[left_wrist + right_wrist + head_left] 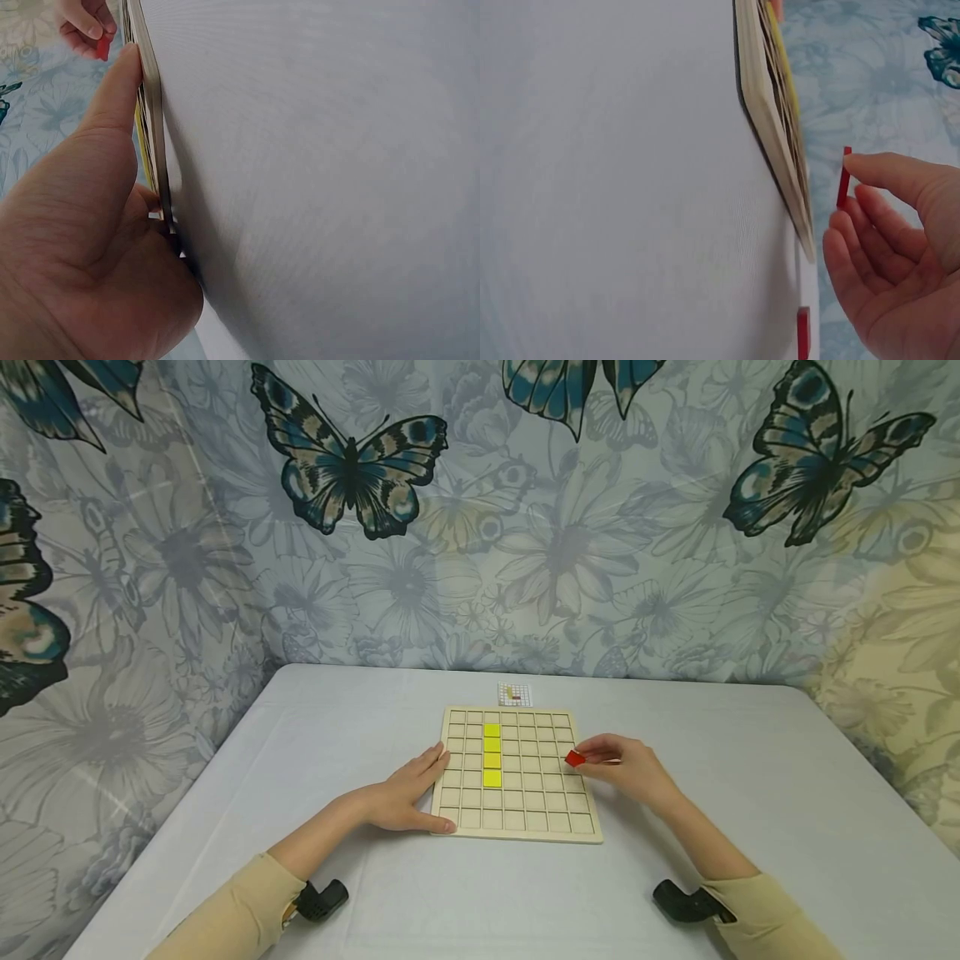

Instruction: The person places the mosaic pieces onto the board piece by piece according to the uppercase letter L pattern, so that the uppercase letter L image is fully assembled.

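Observation:
A pale wooden grid board (525, 838) lies on the table, with several yellow square tiles (492, 760) in one column left of its middle. My left hand (401, 795) rests at the board's left side, thumb on the near left corner (131, 56) and fingers spread along the edge. Above the board's right edge, my right hand (628, 770) pinches a red square tile (574, 758) between thumb and fingertips. The right wrist view shows this tile (844, 177) held on edge, apart from the board. Another red tile (803, 333) lies on the table beyond the board.
Behind the board's far edge lies a small card (515, 695) printed with a coloured grid pattern. A white cloth (465, 902) covers the table. Butterfly-patterned fabric (525, 577) rises behind and at the sides.

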The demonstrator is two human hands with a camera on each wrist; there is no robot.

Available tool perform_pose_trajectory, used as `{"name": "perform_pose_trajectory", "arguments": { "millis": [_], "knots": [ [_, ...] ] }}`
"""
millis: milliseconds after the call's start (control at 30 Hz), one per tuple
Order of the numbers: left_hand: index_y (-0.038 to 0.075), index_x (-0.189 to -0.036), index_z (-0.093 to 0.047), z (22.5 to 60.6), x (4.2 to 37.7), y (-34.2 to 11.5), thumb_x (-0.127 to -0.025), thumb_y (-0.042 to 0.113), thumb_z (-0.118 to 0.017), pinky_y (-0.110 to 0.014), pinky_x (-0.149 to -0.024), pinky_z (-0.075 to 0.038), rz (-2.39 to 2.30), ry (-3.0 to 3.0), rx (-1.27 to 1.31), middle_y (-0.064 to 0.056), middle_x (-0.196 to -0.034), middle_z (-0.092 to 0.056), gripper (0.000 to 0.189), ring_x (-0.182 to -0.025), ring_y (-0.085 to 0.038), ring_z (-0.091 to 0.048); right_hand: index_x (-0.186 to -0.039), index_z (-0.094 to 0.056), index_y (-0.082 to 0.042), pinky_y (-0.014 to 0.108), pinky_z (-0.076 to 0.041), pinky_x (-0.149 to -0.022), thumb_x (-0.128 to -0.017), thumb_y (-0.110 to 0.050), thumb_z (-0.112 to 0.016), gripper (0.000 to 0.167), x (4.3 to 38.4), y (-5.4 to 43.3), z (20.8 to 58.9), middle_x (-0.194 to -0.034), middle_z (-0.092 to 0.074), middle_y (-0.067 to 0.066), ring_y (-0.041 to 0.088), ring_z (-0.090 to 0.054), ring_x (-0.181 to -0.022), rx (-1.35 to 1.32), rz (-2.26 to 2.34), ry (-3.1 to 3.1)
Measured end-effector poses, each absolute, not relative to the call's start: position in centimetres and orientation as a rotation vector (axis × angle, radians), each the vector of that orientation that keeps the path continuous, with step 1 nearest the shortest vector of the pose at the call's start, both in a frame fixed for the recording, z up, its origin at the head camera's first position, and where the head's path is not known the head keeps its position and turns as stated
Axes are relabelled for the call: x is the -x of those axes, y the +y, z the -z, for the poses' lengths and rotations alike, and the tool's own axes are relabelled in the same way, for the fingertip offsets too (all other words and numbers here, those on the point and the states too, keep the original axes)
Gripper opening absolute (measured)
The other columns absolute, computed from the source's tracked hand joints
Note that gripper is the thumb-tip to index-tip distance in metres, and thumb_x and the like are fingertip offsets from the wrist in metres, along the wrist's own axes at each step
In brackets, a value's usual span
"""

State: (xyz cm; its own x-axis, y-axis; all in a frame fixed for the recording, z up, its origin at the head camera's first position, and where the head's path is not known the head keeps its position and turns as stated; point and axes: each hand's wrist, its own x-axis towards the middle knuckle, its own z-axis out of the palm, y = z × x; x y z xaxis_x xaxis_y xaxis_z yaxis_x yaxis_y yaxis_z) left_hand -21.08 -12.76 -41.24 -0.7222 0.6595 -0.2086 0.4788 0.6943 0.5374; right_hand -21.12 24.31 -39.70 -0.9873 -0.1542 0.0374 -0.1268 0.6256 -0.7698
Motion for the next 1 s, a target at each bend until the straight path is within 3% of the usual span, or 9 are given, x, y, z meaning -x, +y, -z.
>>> {"name": "perform_pose_trajectory", "arguments": {
  "millis": [1000],
  "knots": [
    [0.003, -0.156, -0.006, 41.1, 21.0, -12.8, -0.087, 0.056, -0.066, -0.048, -0.118, -0.007, -0.654, 2.515, -0.888, -0.014, -0.162, 0.005, 0.106, -0.149, -0.029, 0.004, -0.096, -0.072, -0.013, 0.032, -0.052, -0.078, -0.08, -0.012, -0.081, 0.019, 21.4, 17.7, 40.3, -0.086, -0.065, -0.003, 0.015, -0.061, -0.082, 0.534, 1.271, 2.686]
  ]
}}
